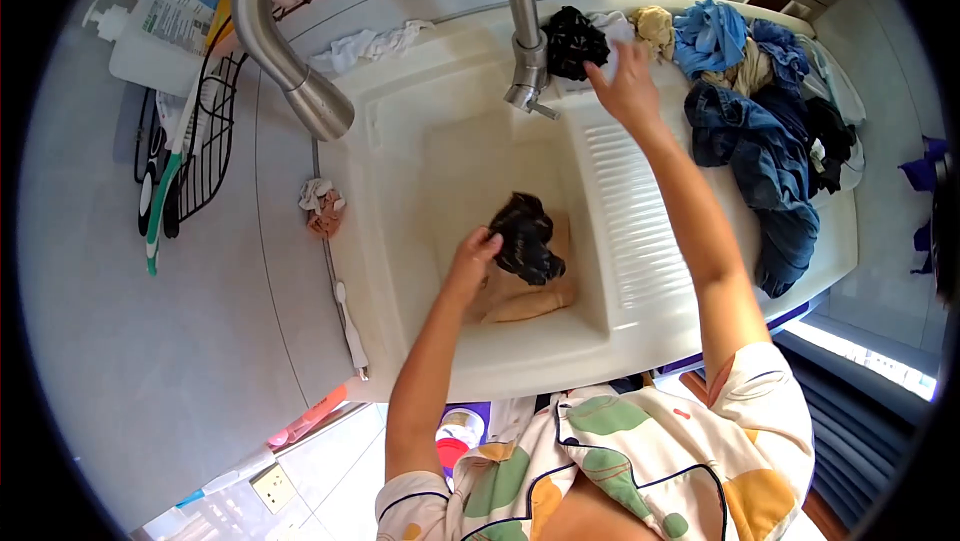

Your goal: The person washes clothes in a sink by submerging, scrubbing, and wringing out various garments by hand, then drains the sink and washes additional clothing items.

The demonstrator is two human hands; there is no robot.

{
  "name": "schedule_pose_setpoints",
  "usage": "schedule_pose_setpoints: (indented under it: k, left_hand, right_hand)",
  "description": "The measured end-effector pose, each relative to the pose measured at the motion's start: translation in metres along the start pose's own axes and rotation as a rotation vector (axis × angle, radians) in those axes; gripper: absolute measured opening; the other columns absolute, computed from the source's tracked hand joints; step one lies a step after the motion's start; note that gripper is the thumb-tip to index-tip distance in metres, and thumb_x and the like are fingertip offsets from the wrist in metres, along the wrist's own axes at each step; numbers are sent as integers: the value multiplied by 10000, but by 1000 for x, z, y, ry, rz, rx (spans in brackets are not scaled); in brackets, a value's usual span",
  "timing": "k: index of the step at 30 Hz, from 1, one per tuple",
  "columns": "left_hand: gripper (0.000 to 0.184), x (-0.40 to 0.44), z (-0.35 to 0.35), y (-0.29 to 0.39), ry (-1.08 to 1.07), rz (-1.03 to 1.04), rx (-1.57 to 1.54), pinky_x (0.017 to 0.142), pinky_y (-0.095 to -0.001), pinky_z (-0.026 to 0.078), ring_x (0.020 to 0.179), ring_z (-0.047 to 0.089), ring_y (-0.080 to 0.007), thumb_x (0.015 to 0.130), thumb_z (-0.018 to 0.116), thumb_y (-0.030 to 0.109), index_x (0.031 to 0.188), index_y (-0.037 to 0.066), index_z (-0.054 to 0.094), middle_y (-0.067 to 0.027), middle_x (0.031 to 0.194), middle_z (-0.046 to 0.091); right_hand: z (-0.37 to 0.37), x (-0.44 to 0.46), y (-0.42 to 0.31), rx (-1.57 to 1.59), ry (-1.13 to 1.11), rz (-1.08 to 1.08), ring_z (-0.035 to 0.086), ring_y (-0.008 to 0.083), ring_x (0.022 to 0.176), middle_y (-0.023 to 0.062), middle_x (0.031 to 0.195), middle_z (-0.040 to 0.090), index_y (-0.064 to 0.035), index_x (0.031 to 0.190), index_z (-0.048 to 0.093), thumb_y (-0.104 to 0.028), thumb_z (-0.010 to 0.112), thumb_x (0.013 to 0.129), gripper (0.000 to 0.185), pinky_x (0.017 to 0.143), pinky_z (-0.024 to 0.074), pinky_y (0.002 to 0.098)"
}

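Observation:
My left hand (474, 259) pinches the edge of a wet black cloth (526, 239) over the sink basin (460, 166). Beneath it, a beige cloth (528, 305) lies at the bottom of the basin. My right hand (628, 86) reaches to the sink's back rim with its fingers apart, beside a bunched black cloth (575, 43) and a white cloth (612, 36). Whether its fingertips touch either cloth is unclear. Close by on the right is a pale yellow cloth (654, 31).
A curved metal faucet (318, 106) and a mixer tap (528, 71) overhang the basin. Blue jeans (760, 161) and a light blue cloth (710, 36) lie beyond the ribbed washboard (635, 211). A wire rack (212, 156) hangs left; a white toothbrush (350, 326) lies on the left rim.

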State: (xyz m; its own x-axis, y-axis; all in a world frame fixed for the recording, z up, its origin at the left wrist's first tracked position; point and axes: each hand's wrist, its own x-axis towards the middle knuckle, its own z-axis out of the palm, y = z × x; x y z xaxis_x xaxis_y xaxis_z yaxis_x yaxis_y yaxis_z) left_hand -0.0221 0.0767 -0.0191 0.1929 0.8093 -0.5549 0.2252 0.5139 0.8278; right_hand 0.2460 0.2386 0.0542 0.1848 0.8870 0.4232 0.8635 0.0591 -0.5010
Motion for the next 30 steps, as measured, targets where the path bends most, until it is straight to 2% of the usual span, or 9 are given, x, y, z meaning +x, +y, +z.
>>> schedule_pose_setpoints:
  k: [2, 6, 9, 11, 15, 23, 26, 28, 30]
  left_hand:
    - [265, -2, -20, 16, -88, 106, -539, 708, -285, 392, 828, 516, -162, 784, 519, 221, 975, 39, 502, -48, 918, 548]
    - [300, -5, -28, 57, -160, 145, -853, 749, -238, 377, 858, 486, -136, 792, 504, 218, 1032, 44, 459, -37, 926, 527]
    - [352, 10, -26, 64, -169, 200, -810, 736, -239, 396, 876, 452, -136, 794, 497, 264, 1070, 57, 429, -34, 950, 488]
    - [471, 13, -22, 56, 371, 79, -170, 717, -317, 415, 925, 439, -159, 799, 472, 337, 1163, 68, 344, -32, 1001, 441]
    - [301, 9, -13, 67, 218, 114, -300, 666, -289, 411, 836, 453, -119, 804, 494, 304, 1002, 90, 421, -18, 944, 445]
    - [143, 13, -67, -4, 471, 165, -430, 607, -220, 360, 655, 427, -82, 802, 517, 217, 818, 80, 477, 18, 696, 449]
    - [120, -3, -67, 25, 698, 318, -151, 602, -235, 364, 662, 449, -109, 767, 548, 169, 794, 67, 490, 1, 705, 462]
    - [123, -8, -70, 37, 808, 390, 1, 600, -247, 370, 663, 464, -135, 741, 567, 147, 784, 54, 499, -18, 713, 474]
    - [177, -13, -75, 34, 865, 604, 623, 646, -295, 386, 750, 472, -230, 683, 564, 64, 851, 46, 514, -96, 808, 491]
  right_hand:
    - [-7, -41, 1, 194, -167, 30, 527, 292, 781, 147, 794, 535, -14, 879, 526, -188, 563, 696, 254, 650, 433, 347]
    - [-4, -109, -59, 887, -936, 354, 538, 147, 756, 95, 854, 581, 12, 995, 511, -240, 530, 768, 339, 667, 432, 289]
    - [26, -114, -82, 1208, -948, 497, 538, 161, 761, 103, 863, 578, 28, 983, 504, -266, 581, 732, 395, 679, 431, 288]
    - [41, -114, -89, 1045, -776, 428, 533, 186, 794, 129, 872, 566, 25, 958, 507, -283, 618, 695, 420, 700, 423, 300]
    - [57, -118, -99, 761, -742, 141, 525, 230, 656, 146, 717, 546, 7, 871, 505, -242, 621, 675, 338, 607, 417, 313]
    - [38, -55, -103, 911, -756, 331, 474, 91, 717, 59, 793, 543, 0, 911, 501, -150, 571, 739, 238, 639, 397, 227]
    - [30, -44, -119, 1030, -620, 48, 499, 178, 767, 105, 819, 533, -26, 885, 507, -83, 539, 711, 186, 675, 395, 294]
    - [32, -38, -118, 748, -439, -620, 477, 208, 824, 81, 864, 501, -65, 927, 518, 76, 506, 612, 346, 703, 386, 287]
    - [37, -44, -107, 620, -477, -721, 440, 280, 896, 96, 934, 468, -100, 941, 525, 60, 498, 566, 409, 754, 360, 364]
